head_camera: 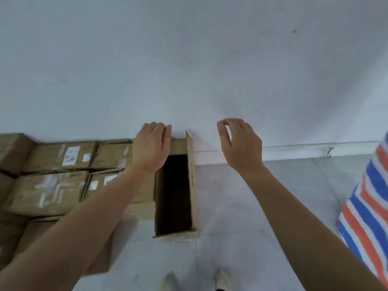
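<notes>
Over the far rim of the open box (174, 192), your left hand (152, 141) droops loose-fingered, gripping nothing I can see, your right hand (239, 143) hovers empty and half-curled, likely set to take the box where it stands on the floor (231, 206), against the wall (189, 59) beside sealed cartons (56, 185).

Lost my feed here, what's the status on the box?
Left hand over box far edge, contact unclear. Right hand in air beside it, empty. Box open, dark inside. Cartons stacked at its left.
</notes>
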Tool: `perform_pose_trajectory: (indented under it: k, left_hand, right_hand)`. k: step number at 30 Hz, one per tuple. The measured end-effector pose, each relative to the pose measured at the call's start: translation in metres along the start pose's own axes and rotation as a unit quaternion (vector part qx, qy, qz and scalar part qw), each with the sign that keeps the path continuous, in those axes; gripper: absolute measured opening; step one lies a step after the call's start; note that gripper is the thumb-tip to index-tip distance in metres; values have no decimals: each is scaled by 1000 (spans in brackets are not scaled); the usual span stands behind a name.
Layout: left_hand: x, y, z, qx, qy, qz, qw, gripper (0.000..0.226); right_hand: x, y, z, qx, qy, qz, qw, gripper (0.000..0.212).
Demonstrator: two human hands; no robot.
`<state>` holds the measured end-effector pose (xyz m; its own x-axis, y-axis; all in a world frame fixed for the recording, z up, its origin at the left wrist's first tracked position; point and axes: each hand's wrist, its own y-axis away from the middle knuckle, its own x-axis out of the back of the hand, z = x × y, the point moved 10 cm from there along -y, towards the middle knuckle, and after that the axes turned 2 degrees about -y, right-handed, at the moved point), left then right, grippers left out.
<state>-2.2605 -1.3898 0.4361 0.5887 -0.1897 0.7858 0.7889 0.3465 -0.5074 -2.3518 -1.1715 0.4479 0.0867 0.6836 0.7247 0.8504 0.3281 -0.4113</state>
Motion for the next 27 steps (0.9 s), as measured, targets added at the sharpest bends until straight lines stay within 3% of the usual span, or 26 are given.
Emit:
perform_pose_trajectory:
  k: [5,10,16,20,22,25,27]
  left_hand:
    - [150,-115,120,-108,58,139,983,42]
    - [207,-135,192,-174,155,183,955,49]
    - [178,-79,276,-283,239,127,920,47]
    - [163,-19,348,-311,351,43,882,49]
    - [168,22,402,-329,403,-18,854,45]
    - [193,108,484,-384,490,-106,776,50]
    - [223,172,527,-423,530,-125,724,51]
  right_hand:
    - [176,-51,-68,27,47,169,984,38]
    - [271,-14,-83,18,124,269,955,49]
    - [341,109,-44,-140,244,303,910,69]
    - [394,209,-36,-243,332,280,868,66]
    - [435,270,-47,-278,370,299,835,65]
    - [498,378,-71,-324,401,364,776,62]
    - [535,455,-86,-362,403,399,740,59]
